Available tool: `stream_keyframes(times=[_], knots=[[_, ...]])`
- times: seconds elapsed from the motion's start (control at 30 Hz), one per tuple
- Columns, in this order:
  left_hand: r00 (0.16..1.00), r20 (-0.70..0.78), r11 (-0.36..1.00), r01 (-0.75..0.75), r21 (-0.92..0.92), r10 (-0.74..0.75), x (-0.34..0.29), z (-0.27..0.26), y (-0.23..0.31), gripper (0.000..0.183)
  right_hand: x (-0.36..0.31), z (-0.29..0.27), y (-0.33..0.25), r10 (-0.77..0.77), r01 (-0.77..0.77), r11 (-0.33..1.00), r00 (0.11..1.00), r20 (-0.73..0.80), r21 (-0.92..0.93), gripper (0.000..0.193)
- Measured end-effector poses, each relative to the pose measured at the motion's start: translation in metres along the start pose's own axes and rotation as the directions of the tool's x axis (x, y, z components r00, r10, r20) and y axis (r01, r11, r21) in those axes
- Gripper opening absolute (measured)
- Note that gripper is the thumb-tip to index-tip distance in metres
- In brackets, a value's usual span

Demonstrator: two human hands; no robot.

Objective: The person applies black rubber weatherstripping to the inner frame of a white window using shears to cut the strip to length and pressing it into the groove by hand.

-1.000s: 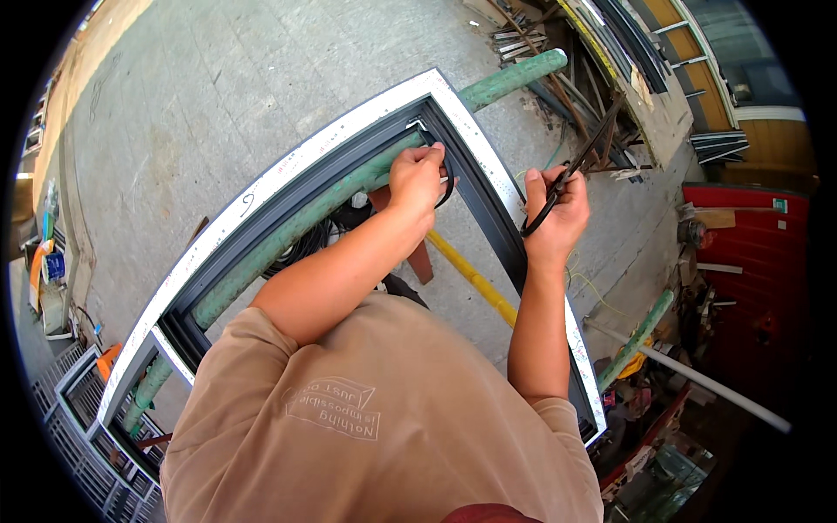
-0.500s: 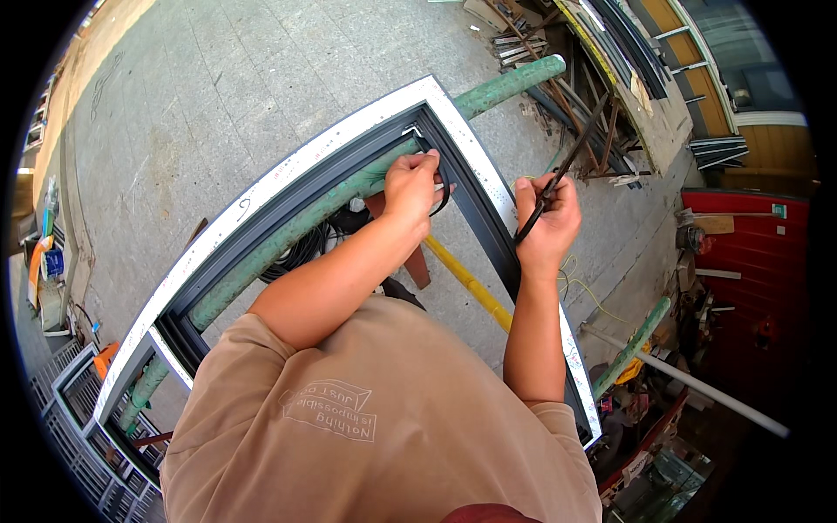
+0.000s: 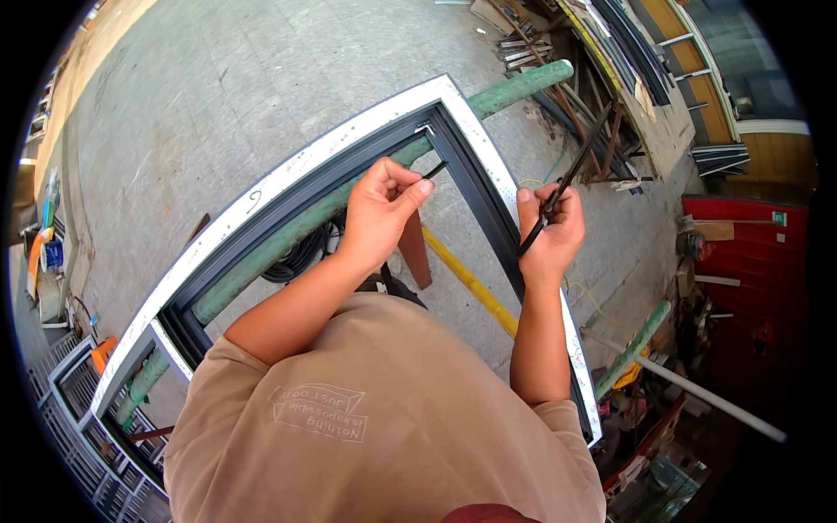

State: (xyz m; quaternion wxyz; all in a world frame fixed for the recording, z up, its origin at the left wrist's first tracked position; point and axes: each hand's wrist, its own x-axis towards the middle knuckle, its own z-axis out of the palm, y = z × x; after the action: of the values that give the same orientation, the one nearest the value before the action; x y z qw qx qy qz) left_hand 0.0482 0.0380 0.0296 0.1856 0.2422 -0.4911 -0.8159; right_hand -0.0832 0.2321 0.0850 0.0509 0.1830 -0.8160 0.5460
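- Frame point(image 3: 288, 187) lies flat across two green pipes point(image 3: 514, 87), white outer face up, dark inner channel facing in.
- Left hand point(image 3: 379, 209): grip pinched together on the free end of a black gasket strip point(image 3: 433, 170), held just off the frame's far corner, not pressed in.
- Right hand point(image 3: 549, 231): grip clamped on a thin dark tool or strip length point(image 3: 567, 179) that runs up and away from the fist; can't tell which it is, or whether it joins the left-hand piece.
- Progress, my read: early to middle. The strip end is at the far corner but sits clear of the channel, so seating at that corner is not yet done.
- Can't tell if gasket is already seated along the left or right rails; the channel is dark on dark.
- Left to do, judged: seat the end at the corner, run it along the rails, trim.
- Near edge of the frame is hidden under the person's shirt.
- Coiled black cable point(image 3: 301, 257) and a yellow bar point(image 3: 471, 283) lie on the floor under the frame.
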Motion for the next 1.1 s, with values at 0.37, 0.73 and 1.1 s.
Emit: stream_keyframes(times=[0.37, 0.73, 1.1], knots=[[0.991, -0.003, 0.97, -0.133, 0.202, 0.136, -0.022, -0.006, 0.031, 0.018, -0.092, 0.015, -0.022, 0.211, -0.306, 0.949, 0.792, 0.573, 0.074, 0.044], [0.991, 0.052, 0.961, -0.132, 0.244, 0.123, -0.028, 0.0, 0.022, 0.018, -0.1, 0.028, -0.037, 0.285, -0.313, 0.948, 0.753, 0.592, -0.058, 0.043], [0.993, 0.084, 0.969, -0.104, 0.223, 0.087, -0.031, 0.0, 0.025, 0.025, -0.106, 0.037, -0.034, 0.257, -0.28, 0.959, 0.793, 0.552, -0.044, 0.042]])
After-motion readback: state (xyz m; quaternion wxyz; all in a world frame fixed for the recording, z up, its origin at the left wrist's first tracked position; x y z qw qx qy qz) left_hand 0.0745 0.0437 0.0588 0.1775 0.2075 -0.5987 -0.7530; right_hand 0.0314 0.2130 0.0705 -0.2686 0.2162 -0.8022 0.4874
